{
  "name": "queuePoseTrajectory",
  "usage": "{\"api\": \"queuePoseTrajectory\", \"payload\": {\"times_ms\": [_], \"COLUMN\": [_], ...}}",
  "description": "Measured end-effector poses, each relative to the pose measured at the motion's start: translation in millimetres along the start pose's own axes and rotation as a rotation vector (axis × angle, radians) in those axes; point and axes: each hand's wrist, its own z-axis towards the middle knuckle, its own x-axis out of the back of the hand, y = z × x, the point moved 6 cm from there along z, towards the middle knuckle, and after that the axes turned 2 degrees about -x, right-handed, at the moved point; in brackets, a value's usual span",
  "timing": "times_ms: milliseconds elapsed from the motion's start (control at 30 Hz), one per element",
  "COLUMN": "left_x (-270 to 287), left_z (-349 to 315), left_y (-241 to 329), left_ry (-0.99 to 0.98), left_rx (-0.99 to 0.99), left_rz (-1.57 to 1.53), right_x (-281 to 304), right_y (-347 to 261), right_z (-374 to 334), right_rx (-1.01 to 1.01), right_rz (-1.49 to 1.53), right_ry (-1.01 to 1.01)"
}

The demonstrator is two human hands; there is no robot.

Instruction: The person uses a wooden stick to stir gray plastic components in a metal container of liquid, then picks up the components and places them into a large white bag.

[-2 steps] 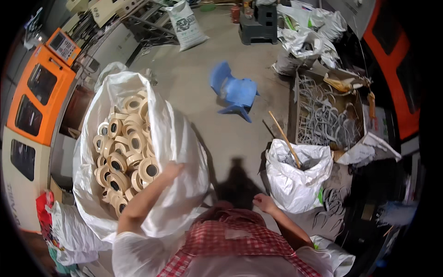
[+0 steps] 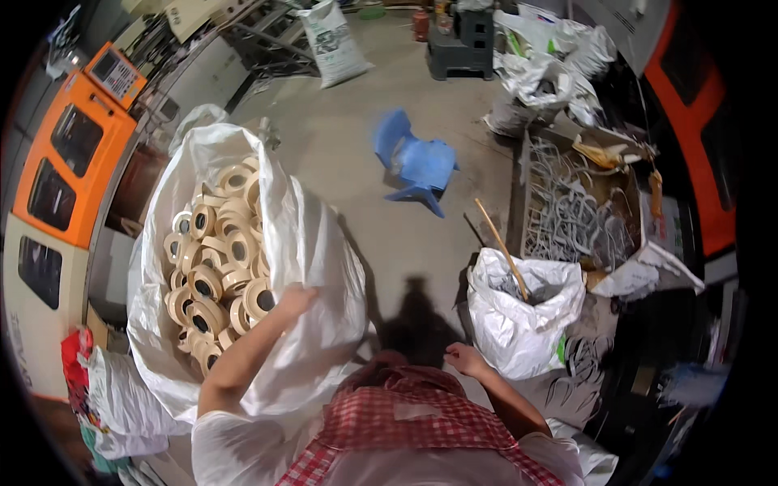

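A large white woven sack (image 2: 320, 267) stands open at my left, filled with beige plastic rings (image 2: 235, 247), several of them with dark centres. My left hand (image 2: 298, 300) is closed on the sack's near right rim, beside the rings; its fingertips are partly hidden. Low in front of my body, to the right, my right hand (image 2: 465, 359) hangs with its fingers curled in and nothing visible in them. Close beyond it is a smaller white sack (image 2: 519, 328) holding grey scraps and a wooden stick (image 2: 504, 253).
A small blue plastic chair (image 2: 421, 162) stands on the floor ahead. On the right a box (image 2: 523, 190) holds tangled grey pieces, with white sacks (image 2: 543, 85) behind it. An orange and cream machine (image 2: 77, 194) lines the left side. Another filled sack (image 2: 332, 44) stands far off.
My left hand has shifted slightly left along the sack's rim. The view has moved a little; my right hand stays about where it was.
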Motion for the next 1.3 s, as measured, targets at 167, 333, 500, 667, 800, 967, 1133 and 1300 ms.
{"api": "queuePoseTrajectory", "payload": {"times_ms": [167, 333, 500, 667, 800, 967, 1133, 1300], "left_x": [-8.7, -9.3, 182.4, 133.9, 21.1, 35.6, 31.7, -5.7], "left_z": [-9.9, 15.3, 77.3, 219.8, 317.5, 317.6, 396.1, 479.3], "left_y": [-12.1, 77.7, 68.9, 33.2, 41.1, 79.6, 160.6, 284.4], "left_ry": [0.074, -0.172, 0.837, 0.622, 0.218, -0.181, -0.445, -0.826], "left_rx": [-0.007, -0.371, -0.21, 0.05, -0.001, 0.203, 0.083, -0.321], "left_rz": [0.014, 0.45, -0.137, 0.007, 0.125, 0.497, 0.569, 0.692], "right_x": [25.0, 102.8, 155.4, 169.2, 154.2, 257.1, 349.4, 356.9], "right_y": [-5.3, -30.4, -27.9, -51.8, -10.7, -91.4, -73.5, -20.2], "right_z": [80.4, 156.1, 228.9, 262.6, 308.2, 332.4, 359.9, 380.4], "right_rx": [-0.017, -0.022, -0.118, -0.213, -0.138, -0.1, -0.219, -0.348], "right_rz": [-0.065, -0.109, 0.097, -0.168, -0.335, -0.114, 0.129, 0.252], "right_ry": [-0.021, 0.149, 0.23, 0.075, -0.089, -0.163, -0.039, 0.077]}}
